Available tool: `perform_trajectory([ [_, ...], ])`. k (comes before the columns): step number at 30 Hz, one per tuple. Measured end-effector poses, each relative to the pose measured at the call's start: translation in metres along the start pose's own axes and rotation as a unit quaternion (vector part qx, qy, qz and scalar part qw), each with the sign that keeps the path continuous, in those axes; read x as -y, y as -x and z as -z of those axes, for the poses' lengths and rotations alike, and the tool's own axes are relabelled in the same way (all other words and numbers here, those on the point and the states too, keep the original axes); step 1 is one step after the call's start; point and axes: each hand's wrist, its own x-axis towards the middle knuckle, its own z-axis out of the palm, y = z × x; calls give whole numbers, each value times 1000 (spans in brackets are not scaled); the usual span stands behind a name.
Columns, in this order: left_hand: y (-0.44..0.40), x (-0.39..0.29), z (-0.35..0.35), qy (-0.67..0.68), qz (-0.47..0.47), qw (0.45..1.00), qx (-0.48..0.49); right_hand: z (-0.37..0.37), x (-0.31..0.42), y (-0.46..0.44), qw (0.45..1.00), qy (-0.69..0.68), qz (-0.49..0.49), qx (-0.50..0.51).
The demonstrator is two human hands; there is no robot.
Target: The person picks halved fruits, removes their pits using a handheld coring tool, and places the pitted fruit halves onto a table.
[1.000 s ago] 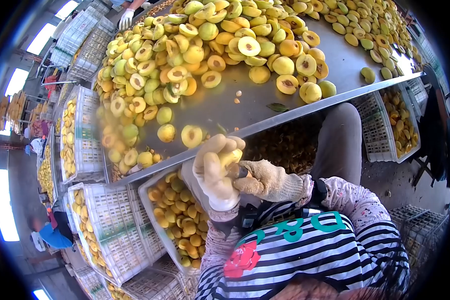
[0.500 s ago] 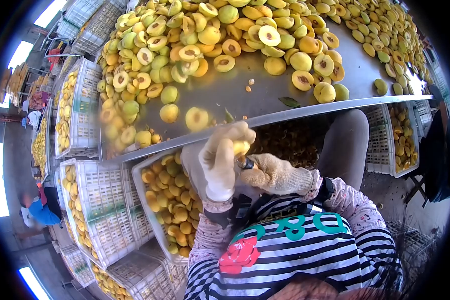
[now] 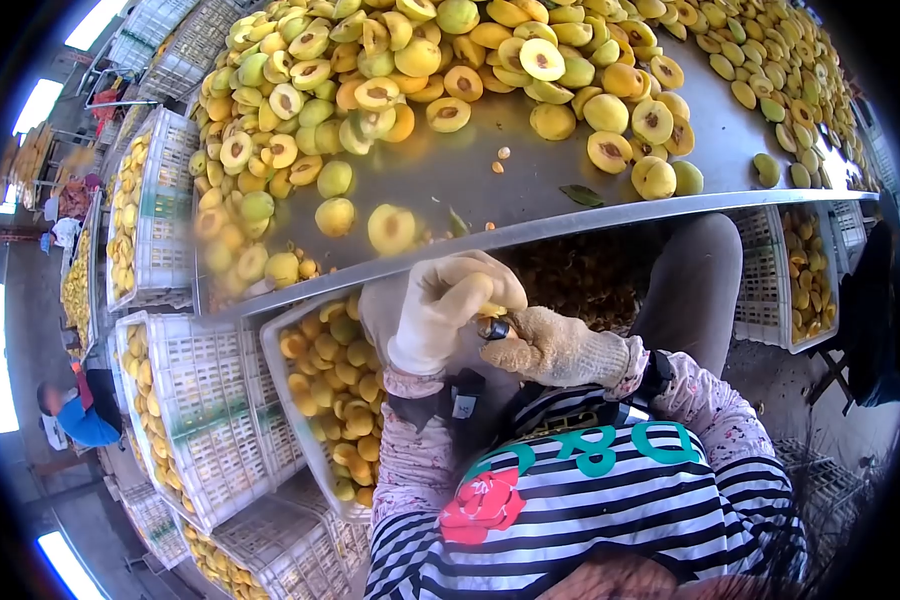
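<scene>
My left hand (image 3: 455,305), in a pale glove, is closed with fingers curled over a yellow peach half (image 3: 491,311), of which only a small piece shows. Against it, my right hand (image 3: 562,348) in a knitted glove is wrapped around a small tool with a dark, shiny end (image 3: 494,328); the rest of the tool is hidden in the glove. Both hands meet just below the edge of the metal table (image 3: 530,170). Many halved peaches (image 3: 448,115) lie heaped on it, several with the pit cavity facing up.
A white crate (image 3: 345,400) full of peach halves stands below the table, left of my legs. More filled crates (image 3: 210,410) are stacked farther left, and another (image 3: 805,270) sits at right. A leaf (image 3: 581,195) and loose pits (image 3: 500,160) lie on the table. A person in blue (image 3: 88,420) is far left.
My left hand has turned, its fingers folding down over the peach half, which shows less now. My right hand stays nearly in place with the tool. The view has shifted slightly.
</scene>
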Motion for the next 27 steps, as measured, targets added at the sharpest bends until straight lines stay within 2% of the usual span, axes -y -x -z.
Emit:
perform_trajectory([
  [2,-2,-5,6,-48,27,998,21,-1,0,-2,998,60,15,-16],
  [4,-4,-12,3,-90,58,994,27,-8,-5,-1,997,-36,69,-16],
  [6,-3,-21,-4,-124,95,988,15,-8,-10,-2,992,-114,46,37],
  [7,-1,-20,-4,-144,77,987,4,-2,-12,-4,986,-141,-4,91],
  [9,2,-16,-8,-185,40,982,-15,-2,-15,-5,993,-88,-2,77],
  [11,5,-18,-13,-183,63,980,-34,-11,-16,-5,990,75,102,-57],
  [12,8,-19,-14,-182,74,979,-46,-12,-12,-4,998,1,65,-9],
  [14,13,-14,-3,-96,88,991,11,-15,-3,3,985,-151,-16,87],
  [15,13,-13,3,-55,92,993,41,-16,-5,6,948,-265,-30,173],
  [18,16,-5,3,31,72,996,37,-18,-6,10,904,-358,-21,234],
  [19,16,0,1,72,33,995,60,-15,1,14,902,-358,-45,239],
  [22,15,26,-11,223,-70,972,13,-22,-7,14,840,-469,4,270],
  [23,18,26,-22,197,-76,977,-24,-23,-14,12,794,-526,-9,305],
  [26,20,45,-27,439,-70,895,-16,-37,-35,7,662,-597,107,440],
  [27,26,55,-22,485,-34,870,-87,-33,-32,7,651,-604,123,442],
])
